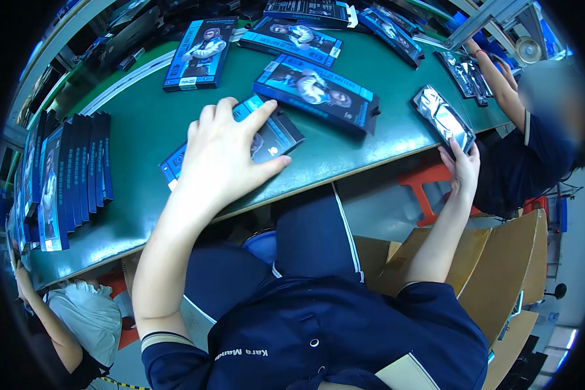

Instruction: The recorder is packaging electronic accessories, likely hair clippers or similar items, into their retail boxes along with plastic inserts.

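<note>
Close to the viewer, at the near edge of a green table [335, 158], the wearer's left hand [224, 146] covers a blue-and-black printed box [278, 138] that lies aslant; if the hand pushed it sideways or toward the body, the box could knock its neighbour or slide over the edge. To the right, a dark pack in shiny clear wrap [443, 118] sits at the table's edge in the right hand [460, 169]; held only by its near end, with slick film under the fingers, it could twist or drop. The left arm reaches up and forward, palm down, fingers and thumb spread wide; whether they press on the box cannot be told. The right arm stretches out to the side, its fingers closed on the pack's near end; whether the far end rests on the table is unclear. Just beyond the left hand, another printed box [315, 91] lies at an angle, and a nudge could start it sliding too.
</note>
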`<state>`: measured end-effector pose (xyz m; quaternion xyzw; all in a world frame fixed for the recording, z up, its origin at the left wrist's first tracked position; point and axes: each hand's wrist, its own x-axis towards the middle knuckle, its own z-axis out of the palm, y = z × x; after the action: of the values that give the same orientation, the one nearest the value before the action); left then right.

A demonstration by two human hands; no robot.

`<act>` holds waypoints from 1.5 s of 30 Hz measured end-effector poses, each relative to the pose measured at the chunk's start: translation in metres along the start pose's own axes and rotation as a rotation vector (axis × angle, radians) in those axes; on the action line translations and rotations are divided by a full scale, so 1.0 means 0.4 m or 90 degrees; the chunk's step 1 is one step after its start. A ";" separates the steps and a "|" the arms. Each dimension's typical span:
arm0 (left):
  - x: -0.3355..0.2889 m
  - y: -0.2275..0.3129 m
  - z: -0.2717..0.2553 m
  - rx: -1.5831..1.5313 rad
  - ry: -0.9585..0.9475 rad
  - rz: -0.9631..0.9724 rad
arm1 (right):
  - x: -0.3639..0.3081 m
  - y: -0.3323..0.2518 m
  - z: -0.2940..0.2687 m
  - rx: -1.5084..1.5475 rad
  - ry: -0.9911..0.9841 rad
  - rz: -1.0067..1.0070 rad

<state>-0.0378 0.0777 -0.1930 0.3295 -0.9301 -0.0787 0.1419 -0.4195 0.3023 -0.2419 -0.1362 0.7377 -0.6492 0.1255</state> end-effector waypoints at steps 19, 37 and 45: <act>-0.021 -0.087 -0.045 0.029 -0.016 0.113 | -0.332 -0.077 0.275 0.457 -0.317 0.011; -0.076 0.002 -0.055 -0.462 0.280 0.282 | -0.408 -0.082 0.350 0.509 -0.390 0.187; -0.089 0.032 -0.092 -0.343 0.277 0.239 | -0.397 -0.136 0.321 0.569 -0.179 -0.054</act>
<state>-0.0074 0.1083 -0.1627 0.1134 -0.8682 -0.2211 0.4294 -0.2231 0.2348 -0.2027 -0.1854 0.3552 -0.8831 0.2442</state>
